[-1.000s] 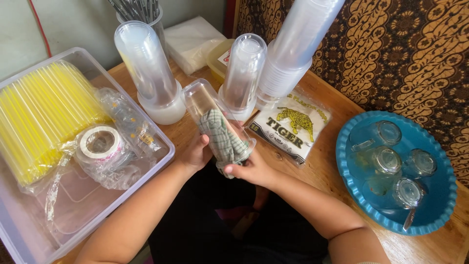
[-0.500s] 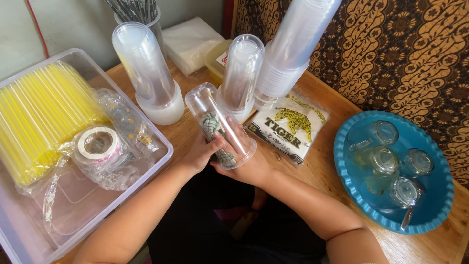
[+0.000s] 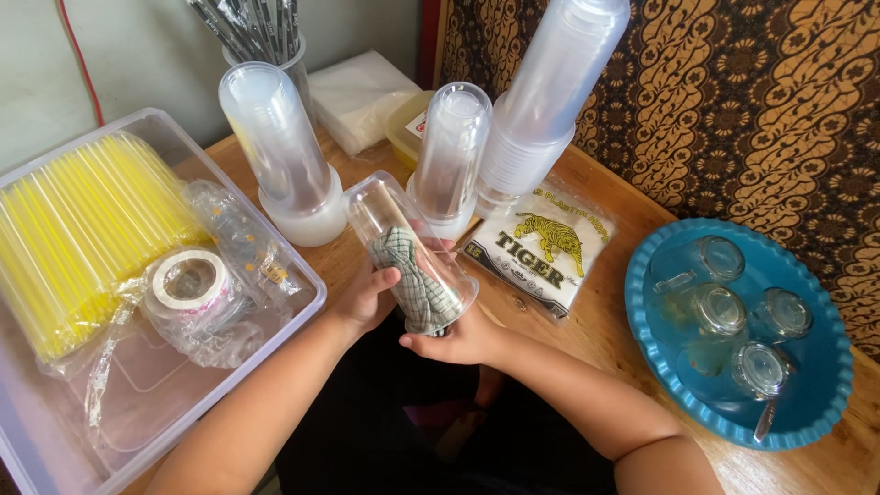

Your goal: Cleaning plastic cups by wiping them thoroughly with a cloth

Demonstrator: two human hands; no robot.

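Observation:
I hold a clear drinking glass tilted on its side over the table's front edge, its open mouth toward me. A grey checked cloth is stuffed inside it. My left hand presses on the cloth at the glass's mouth, fingers curled around the rim. My right hand cups the glass from underneath at its mouth end. The glass's base points away toward the stacked cups.
Stacks of clear plastic cups stand behind. A clear bin at left holds yellow straws and a tape roll. A printed plastic packet lies at centre; a blue tray holds upturned glasses at right.
The glass has tipped further toward me and lower. My left hand has shifted onto the cloth at the mouth; the cloth sits deeper in the glass than a second ago.

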